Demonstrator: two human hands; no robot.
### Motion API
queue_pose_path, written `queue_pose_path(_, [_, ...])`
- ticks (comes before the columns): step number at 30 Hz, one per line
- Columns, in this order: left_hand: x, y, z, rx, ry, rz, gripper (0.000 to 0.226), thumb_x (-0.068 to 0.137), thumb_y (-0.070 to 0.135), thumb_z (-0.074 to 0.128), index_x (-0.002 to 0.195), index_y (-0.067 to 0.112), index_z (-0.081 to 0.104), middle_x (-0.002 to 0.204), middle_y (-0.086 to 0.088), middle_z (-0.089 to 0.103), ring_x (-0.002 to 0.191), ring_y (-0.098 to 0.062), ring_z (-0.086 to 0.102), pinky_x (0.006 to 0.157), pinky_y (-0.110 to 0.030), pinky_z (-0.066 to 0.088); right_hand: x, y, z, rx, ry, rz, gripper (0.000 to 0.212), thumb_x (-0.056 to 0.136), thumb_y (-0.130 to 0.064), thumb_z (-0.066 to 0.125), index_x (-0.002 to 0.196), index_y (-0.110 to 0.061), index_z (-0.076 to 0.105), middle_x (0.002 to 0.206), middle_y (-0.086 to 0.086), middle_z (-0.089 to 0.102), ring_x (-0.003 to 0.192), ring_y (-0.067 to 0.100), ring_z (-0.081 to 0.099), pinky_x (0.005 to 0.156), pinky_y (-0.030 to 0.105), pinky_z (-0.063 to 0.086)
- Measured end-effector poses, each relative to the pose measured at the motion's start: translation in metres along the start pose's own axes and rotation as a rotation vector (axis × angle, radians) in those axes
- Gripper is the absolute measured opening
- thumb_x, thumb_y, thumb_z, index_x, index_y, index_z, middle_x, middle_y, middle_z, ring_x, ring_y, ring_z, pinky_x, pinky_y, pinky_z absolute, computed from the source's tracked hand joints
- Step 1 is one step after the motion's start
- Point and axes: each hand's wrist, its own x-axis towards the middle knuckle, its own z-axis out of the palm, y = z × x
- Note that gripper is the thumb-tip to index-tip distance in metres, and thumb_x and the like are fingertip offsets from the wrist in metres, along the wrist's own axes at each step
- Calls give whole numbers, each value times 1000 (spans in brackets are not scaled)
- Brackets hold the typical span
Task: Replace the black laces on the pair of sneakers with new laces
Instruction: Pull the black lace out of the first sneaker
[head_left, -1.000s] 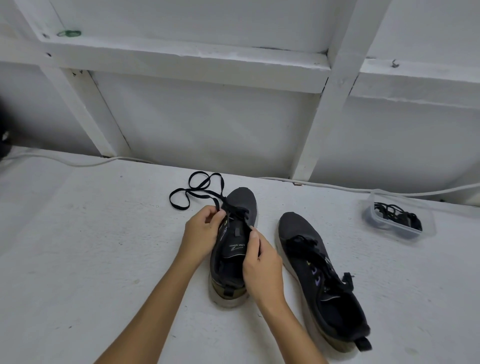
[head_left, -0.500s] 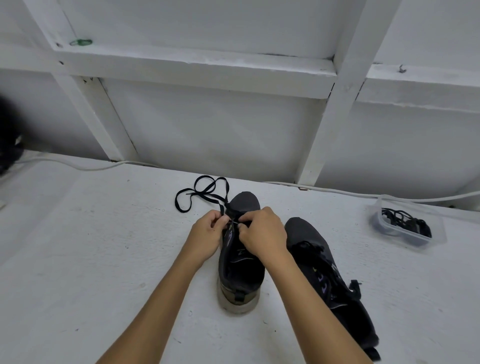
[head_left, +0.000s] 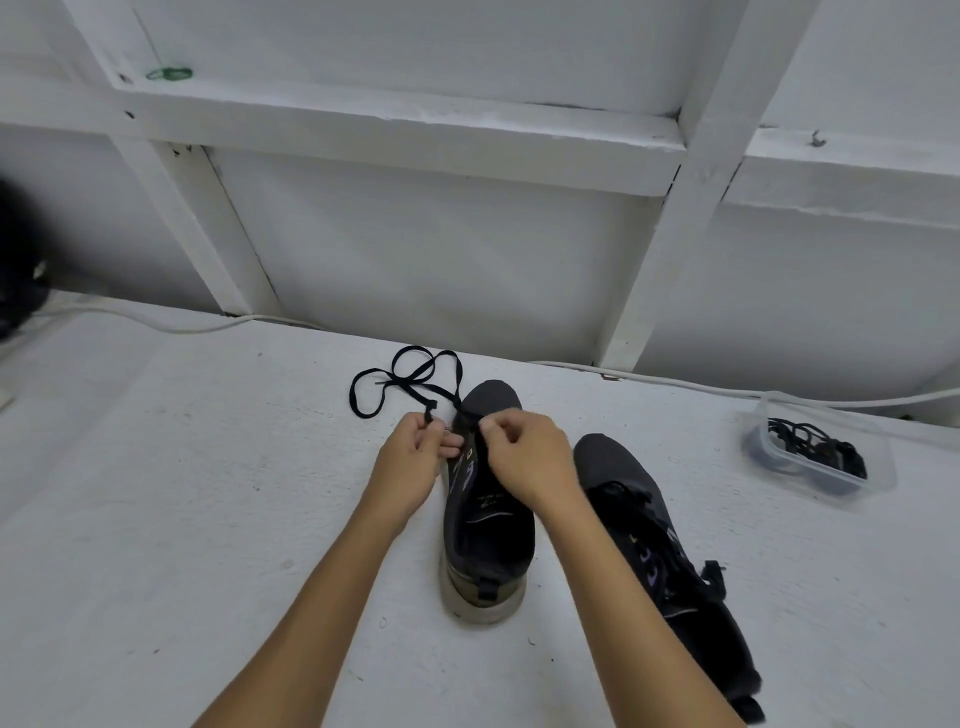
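**A:** So where are we standing on the lace swap? Looks like we're only just getting going.

**B:** Pretty much. We're working at the toe end of the left sneaker (head_left: 488, 525), the one sitting heel toward us on the white surface (head_left: 156, 519). Our left hand (head_left: 415, 462) is pinching one strand of the black lace (head_left: 400, 384) and our right hand (head_left: 524, 462) is pinching at the lowest eyelets. Both hands are close together over the shoe, nearly touching.

**A:** And the lace is mostly out?

**B:** We're guessing yes. Most of it is lying looped on the surface just beyond the toe, and the upper eyelets are looking bare, tongue exposed. It's only hanging on at the bottom row, though our fingers are hiding the exact spot.

**A:** The other shoe?

**B:** The right sneaker (head_left: 670, 561) is lying just beside it, fully laced in black, untouched as far as we can tell.

**A:** New laces?

**B:** There's a clear plastic tub (head_left: 878, 467) well off to the right holding a dark tangle, probably those, but we're not able to tell for sure.

**A:** So we're finishing one removal, with the second removal and both re-lacings left.
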Motion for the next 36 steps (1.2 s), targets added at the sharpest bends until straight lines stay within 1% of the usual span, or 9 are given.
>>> queue_pose_path(2, [-3, 4, 1, -12, 34, -38, 20, 104, 35, 45, 110, 20, 57, 102, 6, 74, 87, -1, 68, 87, -31, 53, 3, 9, -14, 251, 49, 98, 16, 96, -31, 58, 94, -27, 73, 86, -10, 72, 88, 15, 69, 86, 37, 57])
queue_pose_path(4, [-13, 8, 3, 39, -21, -43, 23, 101, 40, 51, 121, 29, 54, 110, 11, 69, 97, 1, 63, 90, -29, 51, 6, 20, -25, 258, 45, 125, 15, 94, -26, 61, 89, -26, 75, 86, -8, 73, 85, 13, 70, 86, 41, 61])
queue_pose_path(8, [-37, 6, 9, 221, -69, 83, 49, 97, 43, 57, 142, 26, 52, 134, 13, 57, 121, -3, 53, 96, -18, 39, 3, 23, -28, 21, -58, 31, 9, 90, -30, 75, 93, -22, 79, 89, -8, 74, 75, 2, 64, 66, 7, 45])
queue_pose_path(10, [-44, 3, 11, 217, -69, 119, 54, 97, 44, 57, 146, 26, 48, 141, 14, 53, 129, -2, 48, 101, -17, 35, 2, 20, -25, -94, -33, -62, 12, 89, -31, 75, 95, -23, 80, 91, -8, 75, 80, 6, 66, 70, 14, 47])
queue_pose_path(15, [-47, 3, 19, 330, -74, 192, 52, 96, 44, 57, 142, 20, 54, 139, 11, 55, 127, -2, 47, 97, -11, 33, 4, 16, -21, -352, -69, -198, 11, 100, -27, 55, 100, -19, 62, 99, -1, 64, 90, 21, 62, 74, 31, 44])
queue_pose_path(20, [-45, -1, 23, 368, -49, 176, 48, 97, 42, 52, 141, 23, 55, 141, 6, 56, 131, -12, 48, 110, -32, 40, 13, 14, -32, -230, -35, -200, 12, 104, -23, 42, 102, -13, 48, 88, 6, 66, 82, 29, 63, 75, 45, 51])
queue_pose_path(28, [-43, 1, 16, 335, -57, 197, 39, 101, 37, 49, 135, 23, 61, 134, 10, 60, 121, -6, 52, 101, -23, 40, 10, 23, -34, -104, -91, -116, 13, 89, -32, 75, 97, -22, 74, 88, -12, 70, 76, 6, 63, 71, 17, 47])
queue_pose_path(31, [-43, 2, 17, 335, -69, 213, 39, 101, 36, 48, 135, 22, 61, 133, 9, 60, 115, -1, 51, 95, -17, 37, 9, 22, -29, -201, -56, -187, 8, 94, -26, 67, 94, -18, 68, 88, -7, 69, 85, 15, 65, 79, 30, 51])
queue_pose_path(36, [-43, -1, 18, 339, -74, 213, 38, 101, 37, 48, 135, 25, 60, 134, 11, 59, 120, -3, 51, 96, -17, 38, 9, 19, -25, -149, 55, -213, 9, 101, -21, 52, 102, -13, 55, 75, 1, 63, 71, 20, 58, 63, 31, 40])
